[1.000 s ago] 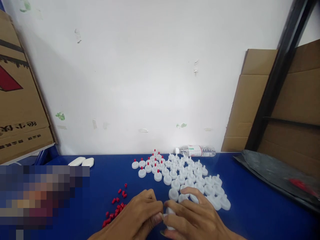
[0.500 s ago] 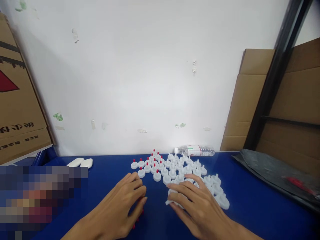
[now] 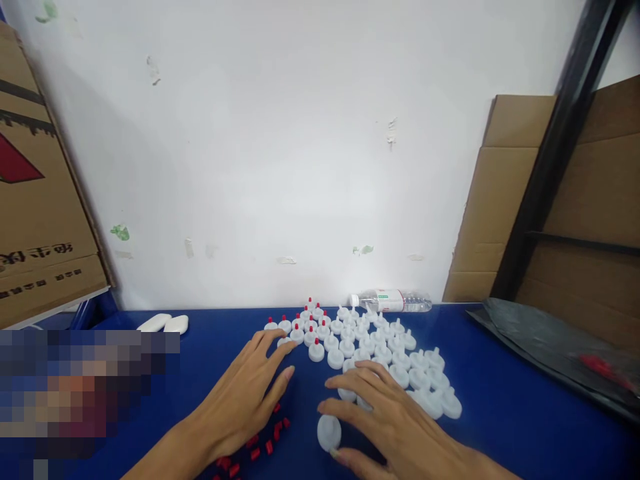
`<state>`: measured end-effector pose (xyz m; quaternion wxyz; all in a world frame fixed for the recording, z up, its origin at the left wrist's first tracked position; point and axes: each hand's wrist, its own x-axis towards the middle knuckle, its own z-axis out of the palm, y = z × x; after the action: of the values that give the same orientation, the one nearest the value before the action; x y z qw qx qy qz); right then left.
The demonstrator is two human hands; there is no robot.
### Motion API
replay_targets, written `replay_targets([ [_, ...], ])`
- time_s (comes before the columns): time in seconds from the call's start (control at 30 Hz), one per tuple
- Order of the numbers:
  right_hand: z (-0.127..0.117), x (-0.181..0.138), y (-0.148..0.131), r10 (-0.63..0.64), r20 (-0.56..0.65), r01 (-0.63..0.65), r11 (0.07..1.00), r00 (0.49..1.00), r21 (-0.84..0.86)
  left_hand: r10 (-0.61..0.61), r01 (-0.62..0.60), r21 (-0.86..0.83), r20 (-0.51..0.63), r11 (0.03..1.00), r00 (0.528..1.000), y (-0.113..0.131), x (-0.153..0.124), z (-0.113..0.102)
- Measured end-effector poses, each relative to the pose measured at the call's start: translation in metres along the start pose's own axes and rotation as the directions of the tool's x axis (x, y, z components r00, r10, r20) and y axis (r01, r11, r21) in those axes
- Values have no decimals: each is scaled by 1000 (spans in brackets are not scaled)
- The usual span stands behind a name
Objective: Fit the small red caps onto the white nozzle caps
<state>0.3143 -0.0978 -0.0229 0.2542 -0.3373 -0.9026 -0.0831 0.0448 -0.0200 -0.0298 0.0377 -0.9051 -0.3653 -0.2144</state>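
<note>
Your right hand (image 3: 395, 427) is pinching a white plastic cap (image 3: 329, 432) while your left hand (image 3: 240, 387) is hanging open above the blue bench (image 3: 205, 353).
On the right, your index finger and thumb are bracketing that cap at opposite rims, your other fingers spreading loosely beside the bare nozzle caps (image 3: 381, 355); whether the cap is resting on the bench you cannot tell. Your left fingers are standing well parted, holding nothing visible, their tips reaching to the nearest red-tipped nozzle caps (image 3: 316, 353), which are standing toward the bench's far edge. Loose red tips (image 3: 269, 447) are lying below your left thumb, well in from that edge, and a clear bottle (image 3: 389, 301) is lying along it.
</note>
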Motion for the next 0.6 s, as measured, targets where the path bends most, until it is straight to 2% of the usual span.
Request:
replay_targets([
  [0.07,-4,2,0,-100,62,101,995,993,-20,-28,28,52,8,998,1000,-9,-3,10],
  [0.13,-5,3,0,-139,116,144,989,983,-30,-49,45,70,52,997,997,-16,-5,15],
  [0.23,-5,3,1,-59,123,64,997,991,-35,-45,43,32,59,999,997,-20,-5,14],
  [0.37,-4,2,3,59,26,-58,998,998,-31,10,-11,-94,-7,996,1000,-15,0,4],
  [0.47,0,0,2,38,-65,-40,999,997,-29,-3,0,-174,-13,985,1000,-12,5,4],
  [0.6,10,-2,-2,-28,-162,24,999,986,-25,-66,61,-189,-17,980,998,-17,9,9],
])
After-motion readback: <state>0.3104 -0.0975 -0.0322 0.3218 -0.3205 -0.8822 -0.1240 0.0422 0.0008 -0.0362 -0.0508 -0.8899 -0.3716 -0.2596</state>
